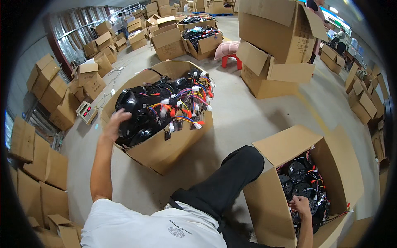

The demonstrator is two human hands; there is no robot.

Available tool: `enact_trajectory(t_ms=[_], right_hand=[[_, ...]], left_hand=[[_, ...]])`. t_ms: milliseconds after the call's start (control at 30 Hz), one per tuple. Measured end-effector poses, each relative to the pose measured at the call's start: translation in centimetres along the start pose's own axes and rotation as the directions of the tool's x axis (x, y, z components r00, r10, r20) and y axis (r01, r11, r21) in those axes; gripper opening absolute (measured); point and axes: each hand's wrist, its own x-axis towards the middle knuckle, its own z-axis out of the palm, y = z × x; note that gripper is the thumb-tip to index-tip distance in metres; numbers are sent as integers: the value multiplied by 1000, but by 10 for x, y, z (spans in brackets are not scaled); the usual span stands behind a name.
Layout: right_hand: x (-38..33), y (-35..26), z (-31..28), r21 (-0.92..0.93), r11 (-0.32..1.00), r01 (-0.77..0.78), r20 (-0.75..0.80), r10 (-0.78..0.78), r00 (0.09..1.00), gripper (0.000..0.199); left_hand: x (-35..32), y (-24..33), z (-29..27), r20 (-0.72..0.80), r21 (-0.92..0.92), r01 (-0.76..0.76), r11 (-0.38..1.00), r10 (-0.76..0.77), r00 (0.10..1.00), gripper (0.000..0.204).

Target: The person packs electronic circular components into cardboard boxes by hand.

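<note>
- big warehouse room with a smooth grey concrete floor [248, 111], cardboard boxes pretty much everywhere, stacked along the left wall and piled at the far end
- person's dark trouser leg [225, 182] stretches out across the floor between two open boxes, white shirt at the near edge
- left hand [113, 124] is reaching out to the left and far, arm nearly straight, fingers curled over a black round part [132, 124] at the near-left corner of the big open box [165, 151]; looks like a grip on it but can't tell how tight
- that box is stuffed with black round parts and a tangle of coloured wires [186, 103] with white and red plugs
- right hand [300, 205] is down inside the near-right box [269, 198], fingers bent in among the black parts [300, 171] and wires in there; can't tell if it's actually pinching anything
- other stuff: tall stack of open boxes [277, 41] far right, pink stool with red legs [228, 51] beyond the big box, a small grey device with red display [87, 111] on the floor to the left
- another person [316, 6] stands far right behind the stack
- box flaps stick up around both hands
</note>
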Motion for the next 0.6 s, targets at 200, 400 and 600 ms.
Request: enact_trajectory(t_ms=[200,400,600], right_hand=[[-21,-7,-11,45,998,-34,-91,38,995,32],[-40,-76,-5,44,958,282,-143,-273,951,26],[-92,-172,31,-10,842,539,-58,-538,841,26]], left_hand=[[-28,93,47,81,-488,-331,808,419,905,55],[-43,110,129,256,-721,-270,638,608,752,62],[-61,105,242,453,-692,-198,694,632,629,66]])
